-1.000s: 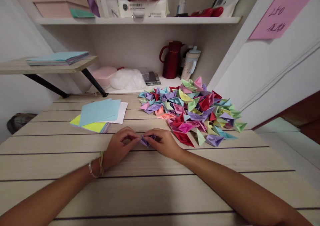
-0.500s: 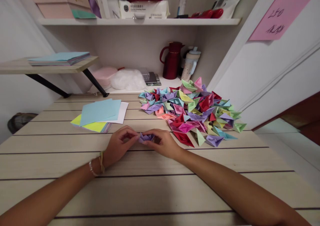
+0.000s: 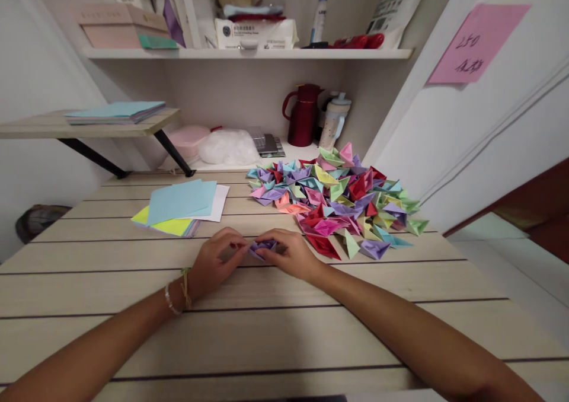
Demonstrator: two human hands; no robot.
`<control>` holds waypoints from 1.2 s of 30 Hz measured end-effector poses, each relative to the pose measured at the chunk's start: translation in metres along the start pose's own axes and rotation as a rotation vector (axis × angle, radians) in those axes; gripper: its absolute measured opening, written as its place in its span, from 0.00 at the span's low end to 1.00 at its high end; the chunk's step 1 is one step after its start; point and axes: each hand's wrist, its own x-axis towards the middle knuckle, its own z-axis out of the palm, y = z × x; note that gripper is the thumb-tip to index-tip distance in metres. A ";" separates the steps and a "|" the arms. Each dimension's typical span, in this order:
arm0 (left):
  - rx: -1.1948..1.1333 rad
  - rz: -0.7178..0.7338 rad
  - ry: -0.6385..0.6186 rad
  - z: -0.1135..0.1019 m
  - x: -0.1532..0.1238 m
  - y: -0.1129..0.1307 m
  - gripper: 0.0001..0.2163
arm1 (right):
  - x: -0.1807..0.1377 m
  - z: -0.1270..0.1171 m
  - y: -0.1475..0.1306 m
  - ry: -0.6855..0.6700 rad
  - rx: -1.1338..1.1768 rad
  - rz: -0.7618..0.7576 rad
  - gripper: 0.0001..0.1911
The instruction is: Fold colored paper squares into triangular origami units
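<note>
A small purple paper boat (image 3: 262, 247) is between my two hands, just above the slatted wooden table. My right hand (image 3: 288, 254) pinches it, thumb on the near side and fingers behind, hiding its right part. At its left tip are the closed thumb and forefinger of my left hand (image 3: 221, 259); the wrist wears a bead bracelet and a yellowish band. To the right of my hands lies a big heap of folded paper boats (image 3: 329, 197) in red, pink, purple, green, yellow and blue.
Left on the table are loose sheets of paper (image 3: 180, 203); a paper stack (image 3: 115, 111) sits on a small raised shelf (image 3: 40, 126). Behind stand a red jug (image 3: 304, 117), a speckled bottle (image 3: 333, 123) and a white plastic bag (image 3: 229, 147). A pink note (image 3: 480, 43) hangs at right.
The camera view has shifted slightly. The purple boat is turned a little in my fingers, and my left fingertips have drawn slightly back toward its left tip.
</note>
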 end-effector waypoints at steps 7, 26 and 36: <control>0.610 0.106 0.200 -0.029 0.007 -0.013 0.20 | 0.006 -0.020 0.008 0.321 0.011 0.173 0.11; 0.530 -0.180 -0.097 -0.023 -0.001 -0.053 0.18 | 0.008 -0.071 -0.009 0.539 -0.249 -0.026 0.11; 0.758 -0.416 -0.132 -0.050 0.003 -0.078 0.22 | 0.001 -0.139 0.059 0.910 -0.545 0.155 0.18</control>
